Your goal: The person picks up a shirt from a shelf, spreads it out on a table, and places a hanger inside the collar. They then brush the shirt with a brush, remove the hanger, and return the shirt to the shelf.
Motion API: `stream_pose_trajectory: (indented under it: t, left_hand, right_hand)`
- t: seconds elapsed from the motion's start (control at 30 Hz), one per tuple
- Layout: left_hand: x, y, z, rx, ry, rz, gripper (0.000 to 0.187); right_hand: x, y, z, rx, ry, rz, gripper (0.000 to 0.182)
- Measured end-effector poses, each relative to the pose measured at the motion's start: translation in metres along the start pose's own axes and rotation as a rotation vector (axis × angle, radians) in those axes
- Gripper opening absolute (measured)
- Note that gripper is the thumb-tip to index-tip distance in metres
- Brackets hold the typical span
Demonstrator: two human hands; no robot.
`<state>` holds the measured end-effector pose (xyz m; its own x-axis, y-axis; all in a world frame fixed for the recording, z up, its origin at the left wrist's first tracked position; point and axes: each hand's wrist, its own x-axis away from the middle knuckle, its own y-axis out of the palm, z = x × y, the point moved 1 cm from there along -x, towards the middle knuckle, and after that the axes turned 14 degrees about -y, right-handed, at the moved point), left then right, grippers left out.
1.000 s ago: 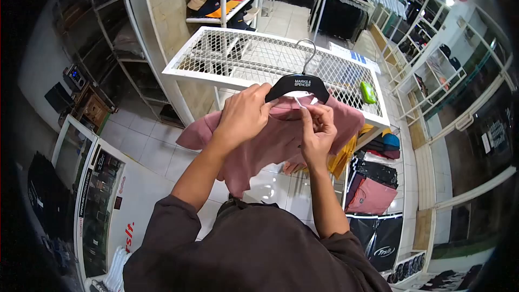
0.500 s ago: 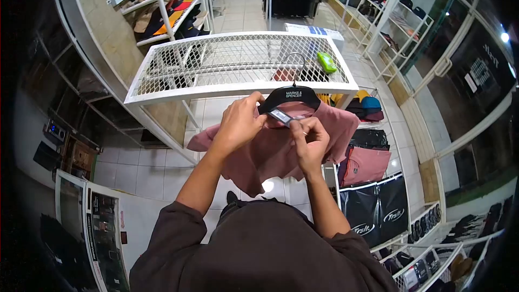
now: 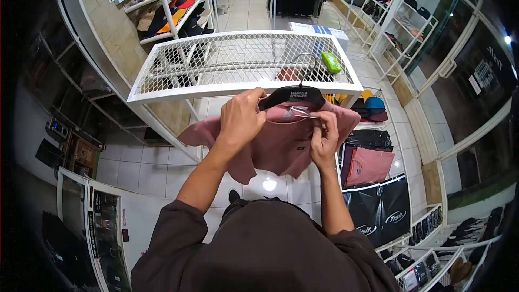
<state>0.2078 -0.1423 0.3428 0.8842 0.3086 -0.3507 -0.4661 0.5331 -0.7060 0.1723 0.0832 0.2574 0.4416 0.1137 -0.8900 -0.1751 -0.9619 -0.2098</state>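
A pink T-shirt (image 3: 275,148) hangs from a black hanger (image 3: 299,95) with white lettering, its hook over the mesh top of a white rack. My left hand (image 3: 241,123) is closed on the shirt's left shoulder, by the hanger's end. At the neckline, the fingers of my right hand (image 3: 323,139) are pinched on a small tag (image 3: 304,112), which shows almost edge-on as a thin pale strip. A small dark label sits on the shirt's chest.
The white mesh rack (image 3: 141,96) stands right in front. On its mesh lies a bright green packet (image 3: 331,62). Folded pink shirts (image 3: 373,165) and black packages (image 3: 393,205) lie on the right. Cap shelves (image 3: 178,21) stand back left; a glass door (image 3: 478,75) is at right.
The tag has turned from showing its printed label to nearly edge-on. My right hand has shifted slightly right, and the shirt's chest label has come into view. My left hand still grips the shoulder.
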Motion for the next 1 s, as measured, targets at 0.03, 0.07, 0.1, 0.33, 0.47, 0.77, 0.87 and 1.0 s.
stream_pose_trajectory:
  t: [0.03, 0.07, 0.1, 0.33, 0.47, 0.77, 0.87, 1.0]
  left_hand:
    - [0.001, -0.003, 0.001, -0.010, 0.011, 0.002, 0.026]
    - [0.003, -0.005, 0.002, -0.020, 0.024, 0.005, 0.026]
    - [0.003, -0.006, 0.002, -0.022, 0.020, 0.005, 0.026]
    - [-0.001, -0.011, -0.009, -0.084, -0.036, 0.006, 0.023]
    - [-0.003, -0.012, -0.014, -0.111, -0.047, 0.072, 0.021]
    - [0.000, -0.005, -0.009, -0.059, 0.013, 0.092, 0.021]
    - [-0.003, -0.006, -0.018, -0.041, -0.012, 0.020, 0.022]
    - [-0.004, -0.012, -0.016, 0.025, 0.014, 0.021, 0.022]
  right_hand:
    - [-0.010, -0.002, -0.010, -0.005, 0.002, -0.003, 0.033]
    - [-0.020, -0.003, -0.021, 0.145, -0.012, -0.154, 0.042]
    - [-0.026, -0.003, -0.029, 0.297, -0.026, -0.305, 0.050]
    - [-0.047, 0.016, -0.042, 0.375, -0.108, -0.549, 0.049]
    - [-0.046, 0.020, -0.043, 0.440, -0.144, -0.521, 0.039]
    - [-0.025, 0.040, -0.054, 0.525, -0.127, -0.659, 0.038]
    - [-0.032, 0.018, -0.052, 0.319, -0.315, -0.308, 0.057]
    - [-0.054, -0.017, -0.046, 0.547, -0.221, -0.231, 0.049]
